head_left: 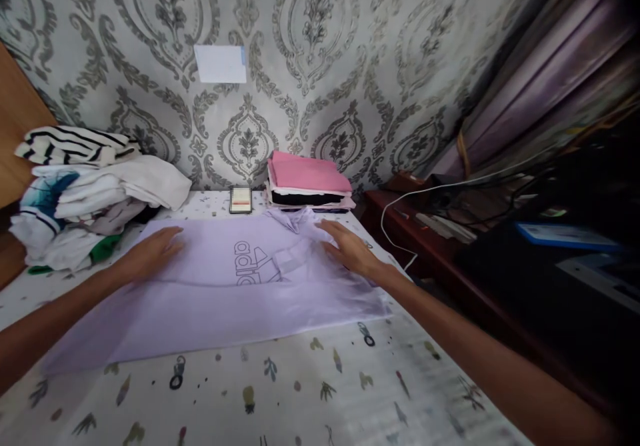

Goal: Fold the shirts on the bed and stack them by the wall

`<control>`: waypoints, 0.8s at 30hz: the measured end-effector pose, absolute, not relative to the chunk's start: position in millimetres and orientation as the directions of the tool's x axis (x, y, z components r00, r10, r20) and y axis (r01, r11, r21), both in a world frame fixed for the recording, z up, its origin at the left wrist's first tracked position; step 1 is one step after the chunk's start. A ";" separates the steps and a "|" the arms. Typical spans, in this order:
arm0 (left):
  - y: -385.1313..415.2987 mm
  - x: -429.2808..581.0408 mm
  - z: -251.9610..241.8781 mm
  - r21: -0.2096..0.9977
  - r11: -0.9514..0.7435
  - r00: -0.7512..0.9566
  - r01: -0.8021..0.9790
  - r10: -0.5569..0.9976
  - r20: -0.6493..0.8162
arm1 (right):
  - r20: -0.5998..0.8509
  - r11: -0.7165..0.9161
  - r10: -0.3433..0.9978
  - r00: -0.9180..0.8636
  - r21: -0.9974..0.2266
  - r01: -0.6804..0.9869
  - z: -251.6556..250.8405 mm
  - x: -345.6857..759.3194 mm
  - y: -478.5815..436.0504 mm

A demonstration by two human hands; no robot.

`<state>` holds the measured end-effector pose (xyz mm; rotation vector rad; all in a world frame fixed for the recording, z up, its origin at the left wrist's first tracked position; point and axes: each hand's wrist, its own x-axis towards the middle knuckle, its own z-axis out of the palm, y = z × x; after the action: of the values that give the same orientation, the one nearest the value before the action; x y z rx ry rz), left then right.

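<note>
A lilac T-shirt (200, 326) with an outlined adidas print lies flat on the patterned sheet, its near side folded over part of the print. Over its left part is my left hand (155, 251), slightly blurred, fingers stretched out and thumb apart. My right hand (350, 247) is at the collar and sleeve end, with fingers extended toward the shirt and nothing gripped. Whether either palm presses on the cloth I cannot tell. Small wrinkles show near the collar, beside my right fingers.
A loose heap of clothes (100, 193) sits at the back left. By the wall are a folded stack topped with pink cloth (310, 171) and a phone (241, 201) with a lit screen. Right of the bed, a white cable (384, 216) crosses a dark red wooden surface (425, 236).
</note>
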<state>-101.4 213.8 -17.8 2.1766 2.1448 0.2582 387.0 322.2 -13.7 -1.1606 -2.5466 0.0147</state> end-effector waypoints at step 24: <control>285.3 -130.1 24.7 0.050 -0.073 0.076 0.996 0.996 -0.054 | 0.241 0.297 0.941 -0.236 -0.924 0.239 1.1 293.3 452.1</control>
<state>-130.1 285.3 24.7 2.2496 2.0871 -0.0086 293.3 452.1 1.1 -1.0853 -1.6815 0.9978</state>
